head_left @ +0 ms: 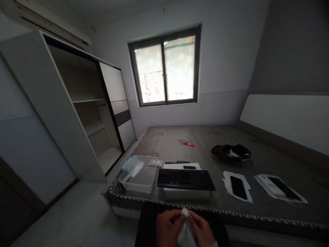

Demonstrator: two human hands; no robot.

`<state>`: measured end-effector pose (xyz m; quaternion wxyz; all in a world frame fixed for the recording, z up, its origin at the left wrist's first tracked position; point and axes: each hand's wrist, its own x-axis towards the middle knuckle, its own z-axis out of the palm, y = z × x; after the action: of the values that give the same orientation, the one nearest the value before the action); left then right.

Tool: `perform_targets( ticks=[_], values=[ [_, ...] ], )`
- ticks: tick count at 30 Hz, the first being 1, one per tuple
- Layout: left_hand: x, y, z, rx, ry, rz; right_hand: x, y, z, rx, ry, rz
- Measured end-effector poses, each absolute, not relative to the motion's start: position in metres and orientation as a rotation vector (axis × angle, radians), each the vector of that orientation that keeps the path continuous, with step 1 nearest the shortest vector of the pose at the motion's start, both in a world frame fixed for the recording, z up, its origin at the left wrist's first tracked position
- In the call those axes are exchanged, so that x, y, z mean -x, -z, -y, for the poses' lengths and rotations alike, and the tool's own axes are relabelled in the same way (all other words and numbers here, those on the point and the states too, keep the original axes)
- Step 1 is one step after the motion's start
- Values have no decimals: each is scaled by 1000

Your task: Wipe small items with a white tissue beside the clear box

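Observation:
Low in the head view, my left hand [168,226] and my right hand [202,226] meet above a dark surface. Between their fingertips they pinch a thin, white, crumpled piece [185,231], bunched at its top and hanging down between the palms. Whether it is tissue or a plastic bag I cannot tell. Just beyond the hands, a black keyboard [185,179] rests on a white box [186,195]. Behind the keys lies a black pen [189,167] on white paper, with a row of small black pieces [177,162] further back.
Left of the keyboard stands a clear plastic tub [144,187] with white and blue items. On the mattress [159,140] lie a red packet [189,144], a dark cap [231,153] and two phones [238,187] on white sheets. A wardrobe [77,137] stands open at left.

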<state>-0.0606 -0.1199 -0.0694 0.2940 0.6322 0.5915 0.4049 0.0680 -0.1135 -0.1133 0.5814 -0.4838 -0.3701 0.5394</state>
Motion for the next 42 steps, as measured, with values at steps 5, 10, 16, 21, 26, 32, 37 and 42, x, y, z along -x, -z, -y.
perform_targets(
  ticks=[5, 10, 16, 21, 26, 32, 37, 42],
  values=[
    [59, 66, 123, -1777, -1034, -1596, -69, 109, 115, 1135, -1247, 870],
    [58, 65, 125, -1824, -1053, -1547, -70, 103, 118, 1111, -1265, 837],
    [57, 61, 126, -1736, -1077, -1573, -70, 99, 119, 1067, -1294, 818],
    [56, 59, 125, -1668, -1096, -1566, -75, 99, 115, 966, -1457, 861],
    [56, 63, 123, -1595, -1128, -1557, -75, 105, 112, 908, -1529, 886],
    [57, 64, 121, -1685, -1226, -1426, -67, 109, 114, 968, -1380, 778],
    [59, 61, 119, -1680, -1227, -1559, -69, 115, 113, 991, -1405, 736],
    [60, 62, 117, -1719, -1183, -1571, -71, 121, 110, 998, -1404, 694]
  ],
)
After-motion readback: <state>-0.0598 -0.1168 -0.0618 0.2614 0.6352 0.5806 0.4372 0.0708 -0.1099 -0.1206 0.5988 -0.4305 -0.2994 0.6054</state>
